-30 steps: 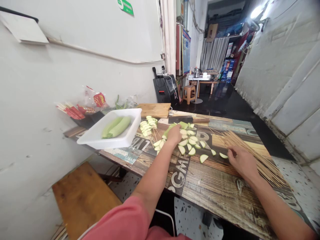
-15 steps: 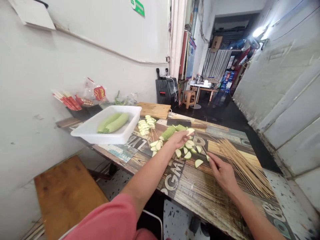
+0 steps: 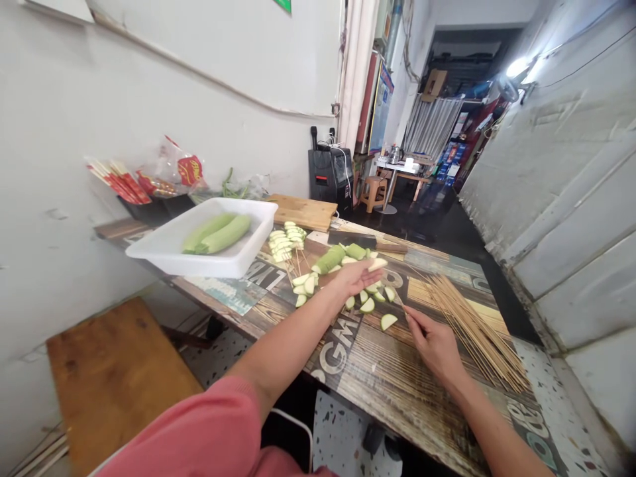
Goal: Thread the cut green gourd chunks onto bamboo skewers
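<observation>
My left hand (image 3: 362, 277) reaches over the cut pieces with a pale green-edged zucchini slice (image 3: 377, 264) at its fingertips. In my right hand (image 3: 431, 336), closed in a pinch, is a thin bamboo skewer (image 3: 400, 301) pointing up and left toward the slices. Half-round zucchini slices lie loose around both hands; one slice (image 3: 388, 322) sits just left of my right fingers. Behind my left hand rests a cut length of zucchini (image 3: 328, 259). Threaded zucchini skewers (image 3: 281, 246) lie farther left, with their sticks toward me.
A white tub (image 3: 238, 262) holds two whole zucchini (image 3: 223, 234). A knife (image 3: 354, 240) lies behind the slices, near a wooden board (image 3: 304, 212). Bare bamboo skewers (image 3: 479, 334) are spread at the right. A black speaker (image 3: 330, 179) stands beyond the table (image 3: 392, 391).
The view has shifted slightly, so the scene sits higher and farther left. My left hand has turned its palm more upward, still with the slice. My right hand keeps the skewer.
</observation>
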### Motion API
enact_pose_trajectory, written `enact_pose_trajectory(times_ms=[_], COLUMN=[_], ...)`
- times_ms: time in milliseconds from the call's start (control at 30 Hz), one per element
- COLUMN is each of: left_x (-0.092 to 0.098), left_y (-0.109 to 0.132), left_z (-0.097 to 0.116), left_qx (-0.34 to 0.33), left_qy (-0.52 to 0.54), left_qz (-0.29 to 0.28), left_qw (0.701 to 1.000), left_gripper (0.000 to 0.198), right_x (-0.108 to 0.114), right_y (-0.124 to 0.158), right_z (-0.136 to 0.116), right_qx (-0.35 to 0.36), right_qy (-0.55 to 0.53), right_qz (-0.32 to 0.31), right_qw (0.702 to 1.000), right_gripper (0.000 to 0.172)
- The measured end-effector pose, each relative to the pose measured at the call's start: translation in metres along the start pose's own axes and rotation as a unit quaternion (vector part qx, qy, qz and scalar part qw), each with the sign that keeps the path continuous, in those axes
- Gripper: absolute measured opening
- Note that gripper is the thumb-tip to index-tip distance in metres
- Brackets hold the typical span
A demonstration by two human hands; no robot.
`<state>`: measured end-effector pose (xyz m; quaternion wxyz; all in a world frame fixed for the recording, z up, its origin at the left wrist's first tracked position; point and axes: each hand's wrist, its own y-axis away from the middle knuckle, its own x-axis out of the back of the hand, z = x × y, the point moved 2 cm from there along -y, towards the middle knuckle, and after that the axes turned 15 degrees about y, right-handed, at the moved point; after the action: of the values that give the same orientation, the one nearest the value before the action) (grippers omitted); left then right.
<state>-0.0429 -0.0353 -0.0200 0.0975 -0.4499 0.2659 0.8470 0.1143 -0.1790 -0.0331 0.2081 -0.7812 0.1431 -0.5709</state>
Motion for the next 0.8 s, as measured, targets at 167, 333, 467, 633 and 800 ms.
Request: enact_pose_trajectory(times_ms=[167, 333, 467, 633, 800], left_x=[-0.0002, 0.0014, 0.0014, -0.0003, -0.0013], left_y=[0.0001, -0.0039, -0.0055, -0.0021, 0.0001], left_z=[0.0015, -0.0003, -0.0013, -0.0001, 0.001], left_qx=[-0.008, -0.005, -0.004, -0.004, -0.007], left_qy=[0.002, -0.003, -0.005, -0.009, -0.009], left_qz=[-0.008, -0.009, -0.017, -0.016, -0.008], left_qw=[1.0, 1.0, 1.0, 1.0, 1.0], left_gripper=[0.011, 0.01, 0.009, 0.008, 0.009], right_x=[0.0012, 0.0008, 0.0003, 0.001, 0.0015], right_y=[-0.0005, -0.001, -0.0011, -0.0011, -0.0014], right_z=[-0.0005, -0.0005, 0.0001, -0.0006, -0.0013], right_qx=[0.002, 0.004, 0.003, 0.006, 0.008], right_qy=[-0.001, 0.007, 0.021, 0.031, 0.036], right_qz=[-0.003, -0.001, -0.002, -0.003, 0.004], right_qw=[1.0, 1.0, 1.0, 0.999, 0.999], right_gripper=[0.03, 0.03, 0.031, 0.032, 0.031])
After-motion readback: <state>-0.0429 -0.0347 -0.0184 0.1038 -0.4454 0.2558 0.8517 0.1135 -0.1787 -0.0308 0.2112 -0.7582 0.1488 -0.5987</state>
